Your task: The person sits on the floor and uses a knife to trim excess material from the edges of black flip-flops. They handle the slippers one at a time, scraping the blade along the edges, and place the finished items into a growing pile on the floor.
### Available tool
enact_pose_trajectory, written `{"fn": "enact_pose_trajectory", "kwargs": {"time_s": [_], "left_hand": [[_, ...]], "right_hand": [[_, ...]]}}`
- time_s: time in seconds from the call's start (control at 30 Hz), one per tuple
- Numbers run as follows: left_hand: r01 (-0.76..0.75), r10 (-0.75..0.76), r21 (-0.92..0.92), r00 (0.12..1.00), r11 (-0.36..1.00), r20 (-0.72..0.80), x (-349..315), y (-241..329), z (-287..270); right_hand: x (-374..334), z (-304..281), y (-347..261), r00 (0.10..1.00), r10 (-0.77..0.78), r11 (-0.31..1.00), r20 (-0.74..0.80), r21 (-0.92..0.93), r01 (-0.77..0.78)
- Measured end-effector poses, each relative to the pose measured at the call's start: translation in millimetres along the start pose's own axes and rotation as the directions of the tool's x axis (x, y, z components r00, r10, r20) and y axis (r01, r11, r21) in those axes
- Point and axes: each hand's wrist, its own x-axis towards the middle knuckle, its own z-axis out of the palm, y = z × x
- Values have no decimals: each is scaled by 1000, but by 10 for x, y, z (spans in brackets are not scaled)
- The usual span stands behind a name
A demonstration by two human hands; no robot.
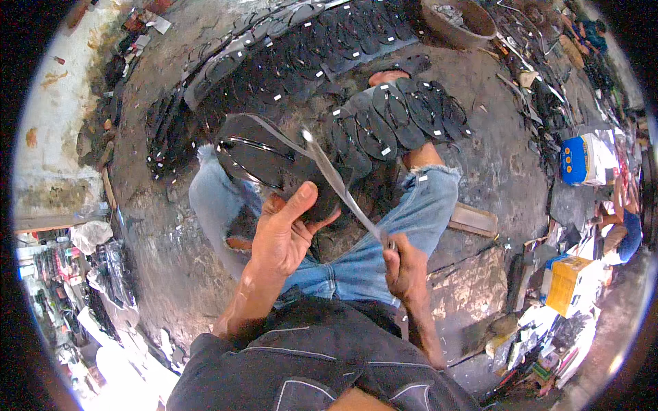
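Observation:
Between my knees, my left hand (284, 236) grips a black flip-flop (257, 154), thumb on top and fingers beneath. Its glossy straps face up. My right hand (406, 264) is closed around the near end of a long, narrow grey strip (346, 195) that slants up to the left. Near its far end is a bright glint, and a thin curved band (264, 123) runs from there to the flip-flop's far edge. Whether part of the grey length is a blade, I cannot tell. A row of black flip-flops (394, 120) with white tags lies over my right shin.
Long rows of black flip-flops (295, 58) cover the floor ahead. A round basin (462, 24) stands at the far right. By my right knee lies a wooden block (473, 220). Yellow (569, 284) and blue-white (586, 159) boxes and another person (620, 233) are at the right.

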Motion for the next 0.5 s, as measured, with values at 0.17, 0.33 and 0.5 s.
{"fn": "enact_pose_trajectory", "kwargs": {"time_s": [0.17, 0.33, 0.5], "left_hand": [[62, -58, 168, 998, 984, -32, -151, -60, -328], [91, -86, 278, 996, 956, -30, -199, 13, -473], [87, -83, 219, 996, 972, -31, -257, 112, -535]], "right_hand": [[402, -268, -228, 946, 0, 997, 324, -73, 25], [576, -70, -398, 932, -97, 993, 349, 95, 68], [762, 249, -703, 958, -231, 943, 172, 282, 177]]}}
